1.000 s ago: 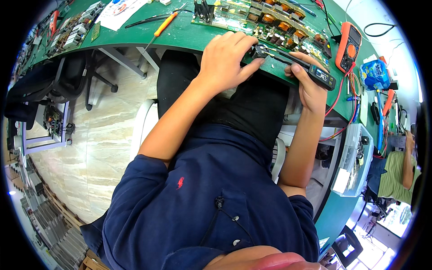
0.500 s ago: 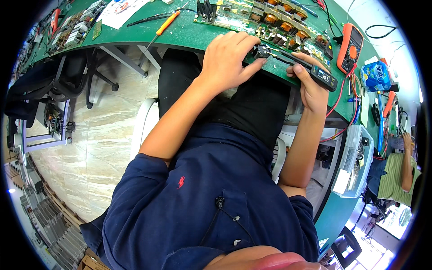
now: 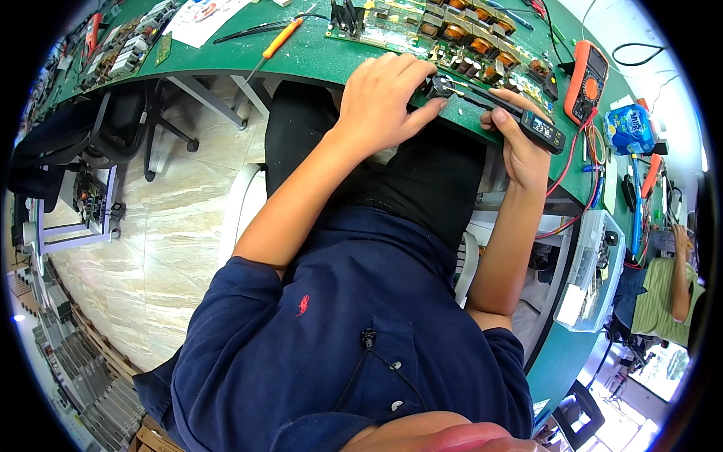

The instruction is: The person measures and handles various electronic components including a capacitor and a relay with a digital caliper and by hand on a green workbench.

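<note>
The left hand (image 3: 382, 99) is holding a small, dark, rounded component (image 3: 437, 87) just above the near edge of the green counter (image 3: 324, 68); its fingers are standing narrow, with the component sitting between thumb and forefinger. The right hand (image 3: 520, 145) is gripping a slim black handheld tool with a small lit screen (image 3: 543, 132), its fingers curling around the body. The tool's narrow tips are pointing left toward the component; whether they are touching it, I cannot tell. Beyond the hands, a long circuit board crowded with copper-coloured coils (image 3: 480, 47) is lying on the counter. An orange-and-black multimeter (image 3: 590, 80) is resting to the right, and a yellow-orange-handled screwdriver (image 3: 282, 39) is lying to the left.
</note>
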Demonstrator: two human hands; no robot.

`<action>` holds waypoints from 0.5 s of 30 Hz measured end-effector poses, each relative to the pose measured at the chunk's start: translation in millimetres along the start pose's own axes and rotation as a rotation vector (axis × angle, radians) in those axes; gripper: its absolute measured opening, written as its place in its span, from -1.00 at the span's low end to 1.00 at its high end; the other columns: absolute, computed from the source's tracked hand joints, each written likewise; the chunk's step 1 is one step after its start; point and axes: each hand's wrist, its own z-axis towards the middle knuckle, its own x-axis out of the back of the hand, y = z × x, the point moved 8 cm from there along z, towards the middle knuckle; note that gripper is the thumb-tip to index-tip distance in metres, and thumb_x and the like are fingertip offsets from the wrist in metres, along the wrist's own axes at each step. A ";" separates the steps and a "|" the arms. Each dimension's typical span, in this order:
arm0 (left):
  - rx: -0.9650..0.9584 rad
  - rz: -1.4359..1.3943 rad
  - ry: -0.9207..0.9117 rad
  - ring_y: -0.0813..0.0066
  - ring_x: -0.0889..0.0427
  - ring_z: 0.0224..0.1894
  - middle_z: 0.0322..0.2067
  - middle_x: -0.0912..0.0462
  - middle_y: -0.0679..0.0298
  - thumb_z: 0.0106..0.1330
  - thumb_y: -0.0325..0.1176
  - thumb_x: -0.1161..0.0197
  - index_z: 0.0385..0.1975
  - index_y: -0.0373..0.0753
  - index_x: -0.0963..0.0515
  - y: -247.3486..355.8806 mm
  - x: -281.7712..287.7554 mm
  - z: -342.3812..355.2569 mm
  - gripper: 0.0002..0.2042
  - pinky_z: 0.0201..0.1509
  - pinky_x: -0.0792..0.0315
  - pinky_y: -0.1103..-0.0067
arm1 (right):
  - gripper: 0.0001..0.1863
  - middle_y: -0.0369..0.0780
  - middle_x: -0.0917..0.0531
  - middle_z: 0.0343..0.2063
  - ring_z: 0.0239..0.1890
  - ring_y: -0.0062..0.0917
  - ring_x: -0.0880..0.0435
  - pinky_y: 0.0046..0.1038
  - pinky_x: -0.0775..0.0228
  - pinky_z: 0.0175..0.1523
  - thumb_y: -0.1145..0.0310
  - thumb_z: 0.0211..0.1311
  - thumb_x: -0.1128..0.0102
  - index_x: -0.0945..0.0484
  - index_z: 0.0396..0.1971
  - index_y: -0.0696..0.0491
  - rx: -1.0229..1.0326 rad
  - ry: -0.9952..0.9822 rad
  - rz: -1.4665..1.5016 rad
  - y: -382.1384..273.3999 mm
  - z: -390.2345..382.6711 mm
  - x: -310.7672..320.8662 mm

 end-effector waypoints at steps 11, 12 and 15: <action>0.003 0.013 0.001 0.27 -0.52 -0.33 -0.42 -0.53 0.30 0.07 -0.19 -0.34 -0.26 -0.21 -0.52 0.2 0.1 -0.3 -0.69 -0.29 -0.35 0.43 | -0.68 -0.11 -0.67 -0.40 -0.36 -0.49 -0.68 -0.50 -0.58 -0.19 0.53 0.13 -0.31 -0.55 -0.11 0.31 0.010 -0.004 0.018 -0.6 0.1 -0.5; 0.005 0.017 -0.001 0.27 -0.52 -0.33 -0.42 -0.53 0.30 0.07 -0.19 -0.34 -0.26 -0.21 -0.52 0.2 0.0 -0.3 -0.69 -0.29 -0.35 0.43 | -0.68 -0.11 -0.68 -0.41 -0.36 -0.49 -0.68 -0.50 -0.57 -0.19 0.53 0.13 -0.31 -0.55 -0.11 0.30 0.008 -0.002 0.019 -0.7 0.0 -0.8; 0.001 0.014 0.005 0.28 -0.52 -0.34 -0.42 -0.53 0.30 0.07 -0.19 -0.34 -0.26 -0.21 -0.52 0.0 -0.2 -0.5 -0.69 -0.29 -0.35 0.44 | -0.69 -0.12 -0.68 -0.41 -0.36 -0.50 -0.68 -0.52 -0.57 -0.20 0.53 0.13 -0.32 -0.56 -0.12 0.30 0.005 0.002 0.016 -1.0 0.3 -0.7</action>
